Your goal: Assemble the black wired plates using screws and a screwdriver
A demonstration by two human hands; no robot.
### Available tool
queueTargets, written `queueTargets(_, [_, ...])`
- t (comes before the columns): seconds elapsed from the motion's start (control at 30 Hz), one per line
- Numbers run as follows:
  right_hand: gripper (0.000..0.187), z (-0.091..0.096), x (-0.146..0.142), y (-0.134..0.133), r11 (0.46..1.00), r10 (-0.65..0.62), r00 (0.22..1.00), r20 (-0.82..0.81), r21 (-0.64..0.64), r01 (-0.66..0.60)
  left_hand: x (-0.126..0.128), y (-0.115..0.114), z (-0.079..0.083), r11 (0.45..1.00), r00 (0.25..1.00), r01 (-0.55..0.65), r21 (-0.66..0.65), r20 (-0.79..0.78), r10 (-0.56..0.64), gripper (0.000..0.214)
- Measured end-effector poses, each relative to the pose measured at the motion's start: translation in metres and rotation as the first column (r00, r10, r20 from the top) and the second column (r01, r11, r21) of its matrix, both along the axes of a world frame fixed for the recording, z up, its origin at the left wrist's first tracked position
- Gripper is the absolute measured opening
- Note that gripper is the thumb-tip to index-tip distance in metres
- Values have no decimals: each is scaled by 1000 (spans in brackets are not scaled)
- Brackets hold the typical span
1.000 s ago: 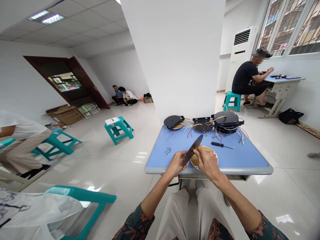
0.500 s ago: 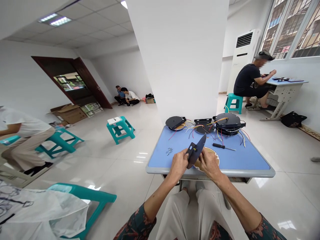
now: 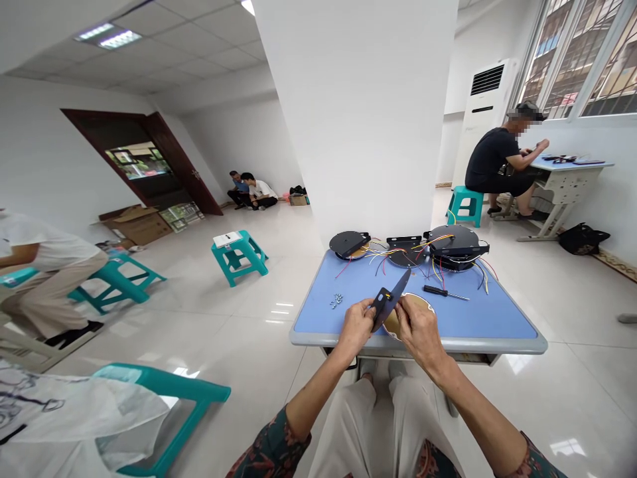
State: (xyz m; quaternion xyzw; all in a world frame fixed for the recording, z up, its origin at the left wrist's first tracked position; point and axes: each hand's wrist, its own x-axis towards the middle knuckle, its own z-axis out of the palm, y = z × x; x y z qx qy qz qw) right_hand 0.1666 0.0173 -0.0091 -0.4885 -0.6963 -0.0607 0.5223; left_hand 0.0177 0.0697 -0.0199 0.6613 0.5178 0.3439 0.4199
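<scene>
Tilted on edge above the table, a round black plate [image 3: 398, 295] with a slotted bracket [image 3: 381, 302] is gripped at the bracket side by my left hand [image 3: 357, 326]. A small yellow piece shows at the bracket. My right hand [image 3: 421, 328] is closed, its fingertips pinched together against the plate's other face; whatever they hold is hidden. Under both hands lies a gold-brown disc [image 3: 426, 307] with a pale rim, partly covered. Several small silver screws [image 3: 337, 301] lie left of the plate. A black-handled screwdriver [image 3: 436, 291] rests to the right.
Along the blue table's [image 3: 497, 325] far edge sit black round assemblies [image 3: 349, 244], a black bracketed plate [image 3: 405, 251] and a stacked pair [image 3: 454, 242], with loose coloured wires. A white pillar [image 3: 368, 133] stands behind. Green stools [image 3: 239, 255] and seated people are around.
My right hand has shifted slightly, its fingers now pinched closer in against the plate's face. The plate has turned a little more edge-on. Screws and screwdriver stay put.
</scene>
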Motion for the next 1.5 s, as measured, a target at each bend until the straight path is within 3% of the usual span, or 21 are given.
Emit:
queueTargets(0.13, [26,0,0,1,996,-22,998,52,92,17,0,-8,11,994,979,7,106,-202,15,34])
queueTargets(0.33, [24,1,3,2,995,33,998,48,91,-37,0,-16,30,976,903,-12,218,-416,104,35])
queueTargets(0.57, [20,4,12,-2,992,75,996,-53,-98,-80,-3,0,16,982,979,-35,185,-192,71,38])
queueTargets(0.63, [19,2,14,-4,993,63,996,-62,-97,-69,-4,3,12,982,982,-70,173,-162,98,38])
queueTargets(0.73, [23,-2,15,-6,998,52,998,-26,-15,-53,-4,2,11,981,974,-89,171,-193,122,37])
queueTargets(0.87, [28,-1,11,-2,997,12,1000,6,78,-12,-1,-7,19,979,959,-22,201,-274,78,39])
queueTargets(1.07, [30,-1,10,0,999,17,1000,-12,50,-17,-2,-9,26,979,940,-13,205,-332,82,38])
queueTargets(1.23, [16,-8,17,-7,1000,28,998,-56,-11,-29,-3,-8,30,983,934,-65,169,-337,120,40])
queueTargets(1.4, [26,-15,18,-3,989,31,999,-16,143,-28,4,-16,29,978,896,-39,204,-427,124,42])
queueTargets(1.5, [26,-15,15,0,993,28,999,-16,119,-26,5,-14,21,983,914,-7,184,-398,81,41])
